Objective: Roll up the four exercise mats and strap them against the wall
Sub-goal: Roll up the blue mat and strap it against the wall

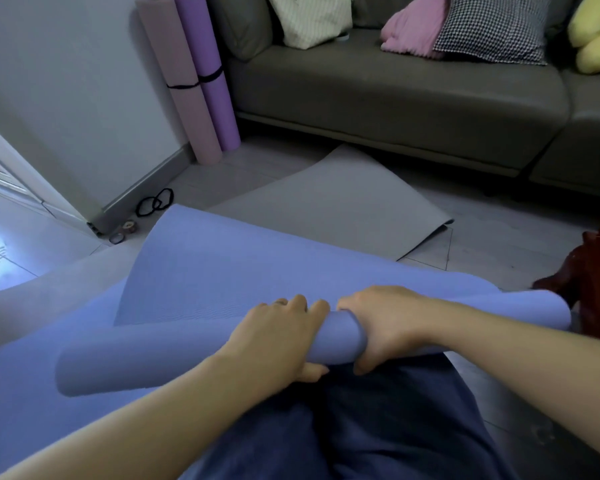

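Both hands on the blue mat (194, 271) — left hand (278, 336) and right hand (383, 323) side by side, fingers curled around its rolled end across the lap. Grey mat (329, 202) flat on the floor beyond — pink roll (179, 81) and purple roll (207, 71) strapped upright against the wall.

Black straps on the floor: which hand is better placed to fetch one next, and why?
Probably left: the black straps lie leftward, nearer the left hand; the right hand grips the blue mat farther away.
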`<action>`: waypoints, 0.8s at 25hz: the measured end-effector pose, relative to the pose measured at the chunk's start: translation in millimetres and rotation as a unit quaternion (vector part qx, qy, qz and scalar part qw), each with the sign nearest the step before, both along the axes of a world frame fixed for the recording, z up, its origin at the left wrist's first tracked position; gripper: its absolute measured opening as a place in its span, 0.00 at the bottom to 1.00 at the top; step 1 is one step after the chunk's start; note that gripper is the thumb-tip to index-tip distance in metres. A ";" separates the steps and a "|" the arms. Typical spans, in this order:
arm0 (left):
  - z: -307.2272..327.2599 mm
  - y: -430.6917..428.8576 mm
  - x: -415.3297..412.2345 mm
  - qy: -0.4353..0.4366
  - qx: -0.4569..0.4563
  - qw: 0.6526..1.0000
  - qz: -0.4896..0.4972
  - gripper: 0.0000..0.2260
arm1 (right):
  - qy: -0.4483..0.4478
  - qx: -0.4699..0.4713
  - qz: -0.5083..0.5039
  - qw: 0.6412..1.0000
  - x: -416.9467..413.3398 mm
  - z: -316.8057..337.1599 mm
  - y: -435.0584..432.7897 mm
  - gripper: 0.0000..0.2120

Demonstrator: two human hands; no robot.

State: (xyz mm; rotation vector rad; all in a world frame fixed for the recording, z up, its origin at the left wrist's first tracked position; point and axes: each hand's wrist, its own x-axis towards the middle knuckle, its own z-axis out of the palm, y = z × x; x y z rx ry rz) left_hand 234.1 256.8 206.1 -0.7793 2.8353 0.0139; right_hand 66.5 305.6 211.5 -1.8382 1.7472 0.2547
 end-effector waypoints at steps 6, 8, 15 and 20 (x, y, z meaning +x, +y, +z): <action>5.8 -37.3 3.6 -0.002 0.231 0.973 0.028 0.23 | 0.086 -0.335 0.028 0.938 -6.8 -39.8 34.5 0.38; 13.0 -51.0 -3.9 -0.063 0.304 0.949 0.044 0.22 | 0.098 -0.352 0.028 0.930 -13.3 -43.2 36.0 0.38; 37.6 -64.4 2.6 -0.131 0.360 0.922 0.065 0.19 | 0.036 -0.128 0.082 0.988 -15.4 7.9 -2.5 0.21; 13.0 -17.3 20.7 -0.080 0.059 0.995 0.023 0.26 | -0.088 0.042 0.030 0.995 -10.5 -2.2 -14.3 0.21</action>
